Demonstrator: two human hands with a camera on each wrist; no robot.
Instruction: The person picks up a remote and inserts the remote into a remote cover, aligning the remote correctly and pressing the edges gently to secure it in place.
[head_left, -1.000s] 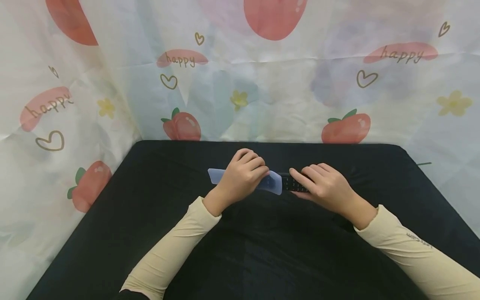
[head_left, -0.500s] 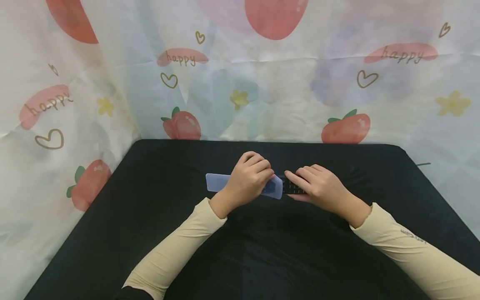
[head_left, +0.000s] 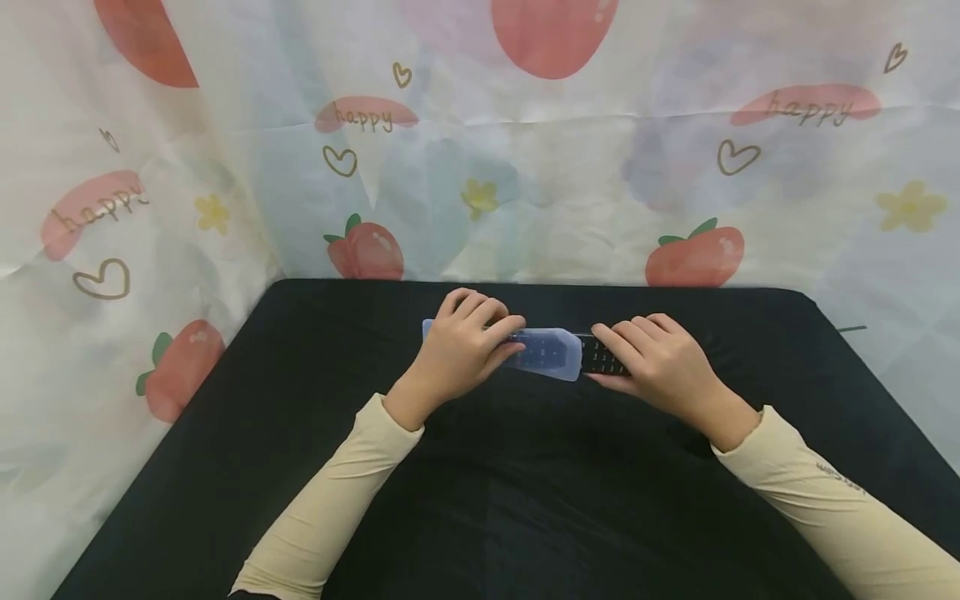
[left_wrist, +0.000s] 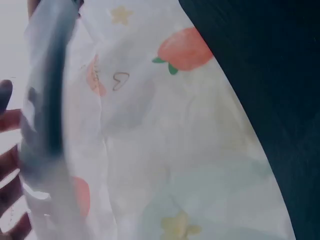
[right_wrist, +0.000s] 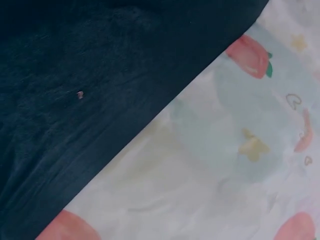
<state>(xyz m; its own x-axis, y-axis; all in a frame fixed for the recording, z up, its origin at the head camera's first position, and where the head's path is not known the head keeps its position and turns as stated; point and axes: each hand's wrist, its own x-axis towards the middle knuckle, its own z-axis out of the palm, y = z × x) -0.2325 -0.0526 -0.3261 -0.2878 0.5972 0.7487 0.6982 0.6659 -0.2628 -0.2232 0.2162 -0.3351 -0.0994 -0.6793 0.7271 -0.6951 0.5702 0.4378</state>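
Observation:
In the head view a black remote control (head_left: 600,356) with rows of buttons is partly inside a translucent blue sleeve-like cover (head_left: 553,353). Some buttons show through the cover. My left hand (head_left: 453,350) grips the cover, thumb along its near side. At the other end my right hand (head_left: 663,367) holds the bare part of the remote, with the fingers over its top and the thumb below. Both are held up above the black table. The left wrist view has the cover (left_wrist: 47,190) blurred, with fingertips (left_wrist: 9,162) beside it. Neither the right hand nor the remote appears in the right wrist view.
A black cloth (head_left: 525,500) covers the table. Behind it and to the left hang pale printed curtains (head_left: 562,200) with fruit and hearts, meeting the table's back edge. A tiny pale speck (right_wrist: 80,94) lies on the black cloth in the right wrist view.
The left hand has slid left along the cover, baring more of its right end. Both hands have risen slightly in the head view, and the right hand has moved a little right.

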